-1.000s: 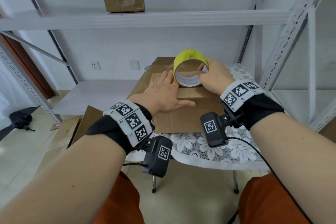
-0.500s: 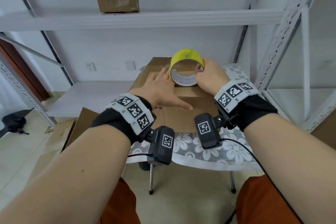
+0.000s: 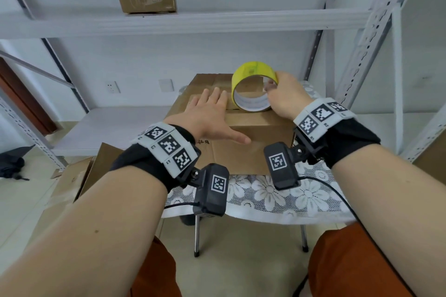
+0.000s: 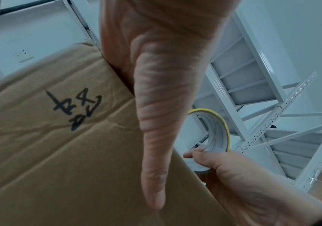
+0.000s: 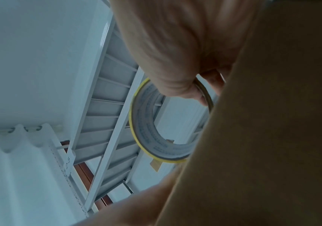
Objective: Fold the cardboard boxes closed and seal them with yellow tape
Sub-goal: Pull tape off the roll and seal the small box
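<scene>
Tape roll [image 3: 252,89] shifted right in right hand [image 3: 283,97], left hand [image 3: 207,116] flat on box [image 3: 243,142]

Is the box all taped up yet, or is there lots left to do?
Not yet. The box on the table already looks folded shut, and the left hand lies flat on top, holding the flaps down. The right hand grips the yellow tape roll standing on the box. No tape line shows along the box yet, so the sealing is still left.

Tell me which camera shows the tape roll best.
Head view: the whole tape roll stands on the box, held by the right hand. Left wrist shows part of it behind the thumb; right wrist shows its inner ring, blurred.
</scene>
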`<state>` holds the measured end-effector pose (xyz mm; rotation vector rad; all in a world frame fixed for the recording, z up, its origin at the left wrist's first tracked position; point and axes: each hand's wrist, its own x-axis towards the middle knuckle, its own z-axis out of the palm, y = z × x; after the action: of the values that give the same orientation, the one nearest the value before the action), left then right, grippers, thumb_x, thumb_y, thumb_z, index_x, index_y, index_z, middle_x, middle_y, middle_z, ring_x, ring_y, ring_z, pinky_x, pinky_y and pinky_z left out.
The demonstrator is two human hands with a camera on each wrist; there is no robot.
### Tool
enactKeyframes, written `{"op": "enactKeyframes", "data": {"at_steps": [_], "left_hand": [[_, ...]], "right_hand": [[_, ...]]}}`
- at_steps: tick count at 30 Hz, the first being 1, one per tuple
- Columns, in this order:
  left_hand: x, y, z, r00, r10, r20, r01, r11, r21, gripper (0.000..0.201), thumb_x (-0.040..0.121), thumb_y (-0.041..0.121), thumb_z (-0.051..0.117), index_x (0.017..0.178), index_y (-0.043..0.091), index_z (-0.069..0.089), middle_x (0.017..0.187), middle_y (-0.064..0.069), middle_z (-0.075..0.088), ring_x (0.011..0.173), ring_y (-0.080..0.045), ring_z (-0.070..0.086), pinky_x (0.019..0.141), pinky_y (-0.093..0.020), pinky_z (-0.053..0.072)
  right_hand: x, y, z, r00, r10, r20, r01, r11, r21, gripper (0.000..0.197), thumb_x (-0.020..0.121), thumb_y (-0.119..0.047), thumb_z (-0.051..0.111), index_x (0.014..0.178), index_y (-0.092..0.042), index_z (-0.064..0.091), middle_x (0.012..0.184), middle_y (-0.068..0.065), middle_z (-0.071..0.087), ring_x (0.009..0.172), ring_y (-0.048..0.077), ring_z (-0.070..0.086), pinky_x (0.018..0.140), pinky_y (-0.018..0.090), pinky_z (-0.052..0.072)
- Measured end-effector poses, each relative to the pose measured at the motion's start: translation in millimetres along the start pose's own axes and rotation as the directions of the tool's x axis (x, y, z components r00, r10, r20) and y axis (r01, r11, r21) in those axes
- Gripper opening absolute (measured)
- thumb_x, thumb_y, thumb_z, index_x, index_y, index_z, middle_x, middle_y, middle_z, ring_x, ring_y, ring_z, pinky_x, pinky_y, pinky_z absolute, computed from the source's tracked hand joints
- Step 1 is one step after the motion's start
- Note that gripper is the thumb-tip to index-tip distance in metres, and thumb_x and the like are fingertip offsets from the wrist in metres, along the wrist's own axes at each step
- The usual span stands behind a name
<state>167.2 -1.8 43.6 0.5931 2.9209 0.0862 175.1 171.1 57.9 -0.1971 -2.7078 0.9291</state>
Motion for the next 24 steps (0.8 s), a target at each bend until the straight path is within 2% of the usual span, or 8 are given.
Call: {"op": "enactKeyframes", "data": {"at_steps": [3, 7, 8, 11, 13, 15, 19, 24], "left_hand": [[-2.0, 1.1, -0.3, 1.0, -0.008, 0.005, 0.008, 1.0, -0.001, 0.132, 0.064, 0.081, 0.061, 0.155, 0.019, -0.011, 0.163, -0.003, -0.015, 0.15, -0.024, -0.014, 0.122, -0.043, -0.004], [-3.0, 4.0, -4.4, 0.998, -0.045, 0.052, 0.044, 0.999, 0.009, 0.133, 0.062, 0.083, 0.061, 0.154, 0.023, -0.013, 0.162, -0.007, -0.016, 0.149, -0.031, -0.016, 0.121, -0.046, -0.003], [-1.6, 7.2, -6.7, 0.996, -0.06, 0.072, 0.059, 0.998, 0.02, 0.134, 0.06, 0.084, 0.061, 0.154, 0.024, -0.013, 0.162, -0.009, -0.016, 0.148, -0.035, -0.016, 0.121, -0.049, -0.002], [0.8, 18.6, -12.0, 0.989, -0.094, 0.114, 0.088, 0.994, 0.059, 0.138, 0.056, 0.087, 0.06, 0.154, 0.023, -0.012, 0.161, -0.013, -0.017, 0.146, -0.042, -0.015, 0.119, -0.057, 0.0], [0.2, 21.8, -9.6, 0.988, -0.093, 0.123, 0.086, 0.995, 0.058, 0.137, 0.056, 0.088, 0.06, 0.155, 0.024, -0.01, 0.161, -0.007, -0.021, 0.146, -0.039, -0.019, 0.117, -0.06, -0.003], [0.1, 20.9, -6.8, 0.99, -0.075, 0.118, 0.07, 0.997, 0.045, 0.136, 0.057, 0.087, 0.06, 0.154, 0.027, -0.013, 0.161, -0.002, -0.024, 0.147, -0.034, -0.021, 0.116, -0.063, -0.004], [0.5, 18.8, -5.5, 0.99, -0.061, 0.124, 0.057, 0.998, 0.038, 0.134, 0.059, 0.087, 0.06, 0.154, 0.028, -0.013, 0.16, 0.004, -0.024, 0.147, -0.028, -0.022, 0.114, -0.066, -0.006], [-0.5, 18.5, -4.9, 0.991, -0.059, 0.123, 0.057, 0.998, 0.022, 0.134, 0.059, 0.085, 0.062, 0.154, 0.029, -0.016, 0.16, 0.005, -0.025, 0.147, -0.027, -0.023, 0.113, -0.066, -0.007]], "right_hand": [[-0.2, 1.0, -1.9, 1.0, -0.009, 0.013, 0.009, 1.0, 0.005, 0.027, 0.097, -0.01, 0.037, 0.113, 0.001, 0.056, 0.094, 0.011, 0.049, 0.088, 0.025, 0.047, 0.074, 0.029, 0.035], [-4.3, -1.2, -1.1, 1.0, -0.016, -0.015, 0.017, 1.0, 0.012, 0.025, 0.098, -0.01, 0.038, 0.114, -0.001, 0.055, 0.106, 0.017, 0.057, 0.105, 0.033, 0.054, 0.085, 0.035, 0.04], [-5.2, -0.7, -0.9, 1.0, -0.012, -0.021, 0.012, 1.0, 0.013, 0.025, 0.097, -0.01, 0.039, 0.114, -0.002, 0.055, 0.107, 0.018, 0.058, 0.105, 0.034, 0.054, 0.083, 0.035, 0.04], [-9.2, 5.4, 1.5, 1.0, 0.007, -0.019, -0.006, 1.0, 0.012, 0.017, 0.093, -0.014, 0.044, 0.104, -0.008, 0.056, 0.092, 0.01, 0.055, 0.092, 0.028, 0.053, 0.073, 0.03, 0.036], [-12.1, 9.9, 5.9, 1.0, 0.016, -0.012, -0.016, 1.0, 0.026, 0.014, 0.091, -0.022, 0.047, 0.096, -0.012, 0.056, 0.088, 0.007, 0.055, 0.086, 0.026, 0.052, 0.07, 0.029, 0.034], [-12.5, 10.5, 8.6, 1.0, 0.023, 0.001, -0.023, 0.999, 0.038, 0.017, 0.091, -0.025, 0.045, 0.096, -0.012, 0.055, 0.09, 0.008, 0.056, 0.086, 0.027, 0.053, 0.071, 0.031, 0.036], [-11.8, 4.2, 6.4, 0.998, 0.047, 0.032, -0.049, 0.997, 0.058, 0.026, 0.098, -0.022, 0.038, 0.112, -0.01, 0.056, 0.092, 0.009, 0.052, 0.083, 0.025, 0.049, 0.071, 0.03, 0.035], [-12.1, 5.1, -1.5, 1.0, 0.031, -0.001, -0.031, 0.997, 0.071, 0.026, 0.097, -0.012, 0.039, 0.115, -0.007, 0.057, 0.095, 0.007, 0.052, 0.086, 0.023, 0.048, 0.074, 0.028, 0.036]]}}
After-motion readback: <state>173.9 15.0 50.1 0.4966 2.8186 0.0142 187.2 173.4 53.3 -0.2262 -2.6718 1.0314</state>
